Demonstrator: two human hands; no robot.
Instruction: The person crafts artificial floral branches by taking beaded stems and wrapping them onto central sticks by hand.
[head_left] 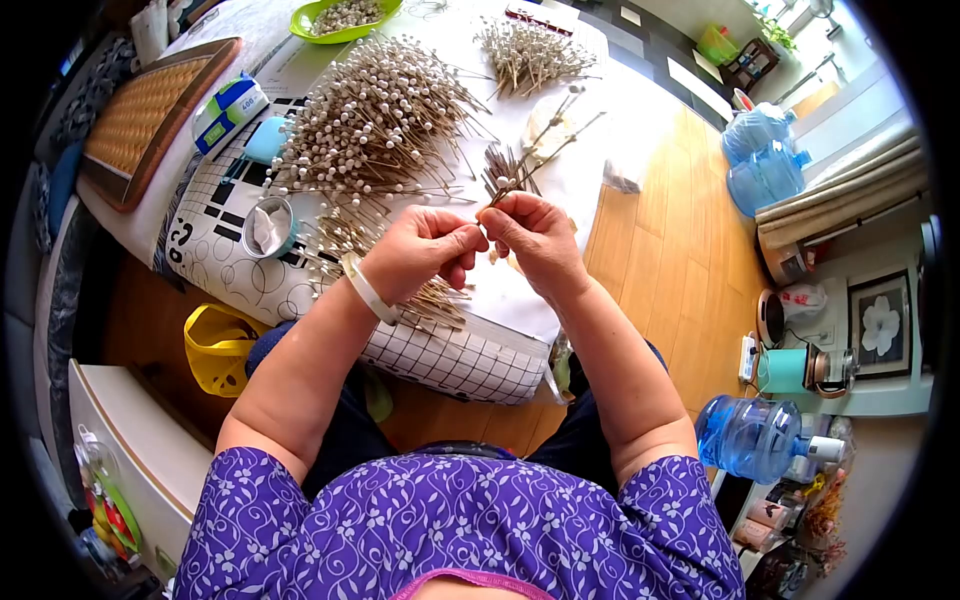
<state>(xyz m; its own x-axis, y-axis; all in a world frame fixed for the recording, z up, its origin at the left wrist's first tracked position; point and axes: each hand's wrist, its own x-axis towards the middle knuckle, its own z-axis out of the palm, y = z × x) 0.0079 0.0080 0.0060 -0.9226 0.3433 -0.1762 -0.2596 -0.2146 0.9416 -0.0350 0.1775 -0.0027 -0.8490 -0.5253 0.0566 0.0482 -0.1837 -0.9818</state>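
Both hands meet over the near edge of the covered table, fingertips almost touching. My right hand pinches a thin brown twig that slants up and to the right, with small dark buds near its tip. My left hand is closed in a pinch beside it; what its fingertips hold is too small to make out. Just beyond the fingers lies a small bundle of dark stems. A big heap of stems with white bead tips spreads to the left, and a smaller beaded pile lies farther back.
A grey tin with white tissue and a blue-green packet stand left of the heap. A green bowl of beads is at the back. A yellow basket is at the lower left. Large blue bottles stand at right.
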